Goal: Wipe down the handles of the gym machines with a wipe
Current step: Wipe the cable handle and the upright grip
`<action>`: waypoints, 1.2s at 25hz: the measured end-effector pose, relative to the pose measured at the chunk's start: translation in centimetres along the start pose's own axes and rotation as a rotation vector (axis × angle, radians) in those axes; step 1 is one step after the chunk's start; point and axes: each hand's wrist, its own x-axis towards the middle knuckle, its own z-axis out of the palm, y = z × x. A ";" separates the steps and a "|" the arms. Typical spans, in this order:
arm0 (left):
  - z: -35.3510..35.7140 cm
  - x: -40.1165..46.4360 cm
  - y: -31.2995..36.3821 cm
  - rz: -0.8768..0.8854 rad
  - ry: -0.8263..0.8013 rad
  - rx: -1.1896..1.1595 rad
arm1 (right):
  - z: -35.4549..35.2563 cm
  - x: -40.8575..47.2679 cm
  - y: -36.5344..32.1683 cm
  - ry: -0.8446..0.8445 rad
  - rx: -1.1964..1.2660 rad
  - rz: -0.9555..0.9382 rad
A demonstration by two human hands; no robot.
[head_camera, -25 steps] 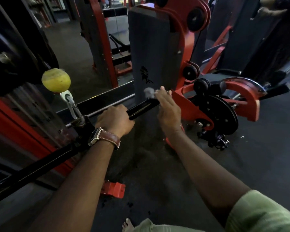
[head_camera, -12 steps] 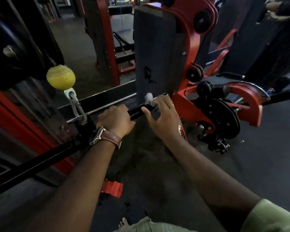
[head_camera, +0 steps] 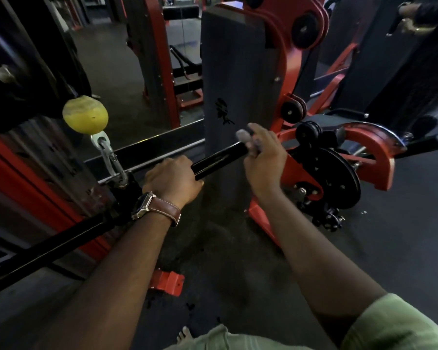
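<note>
I see my left hand (head_camera: 173, 176) wrapped around the black bar handle (head_camera: 216, 160), brown-strap watch (head_camera: 157, 207) on that wrist. My right hand (head_camera: 264, 160) is at the bar's far end, fingers curled over it, pinching a small grey wipe (head_camera: 243, 135) that pokes out just above the fingertips. Past my left knuckles, a metal clip (head_camera: 109, 157) hangs from a yellow ball (head_camera: 85, 114). Beyond the right fingers stands a grey panel (head_camera: 238, 72) on a red machine frame (head_camera: 288, 46). Dark floor (head_camera: 238, 261) below.
</note>
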 end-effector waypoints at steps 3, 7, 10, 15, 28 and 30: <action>-0.1 0.1 0.1 -0.019 0.018 -0.013 | 1.3 -1.7 -1.6 -0.098 0.015 -0.168; -0.2 0.1 0.3 -0.016 0.025 -0.032 | 1.3 -2.1 -1.7 -0.182 -0.018 -0.432; -0.2 -0.5 0.4 -0.014 0.042 -0.005 | 0.0 1.5 0.6 -0.049 -0.097 -0.175; -0.5 -0.9 0.4 -0.019 0.060 0.009 | -0.4 4.6 0.5 -0.118 0.140 0.318; -1.2 -0.5 0.4 -0.029 0.114 -0.079 | 0.4 -1.2 -4.9 -0.470 0.965 1.015; -1.2 -0.7 0.5 -0.015 0.144 -0.103 | -0.9 -1.3 -5.0 -0.583 0.949 0.952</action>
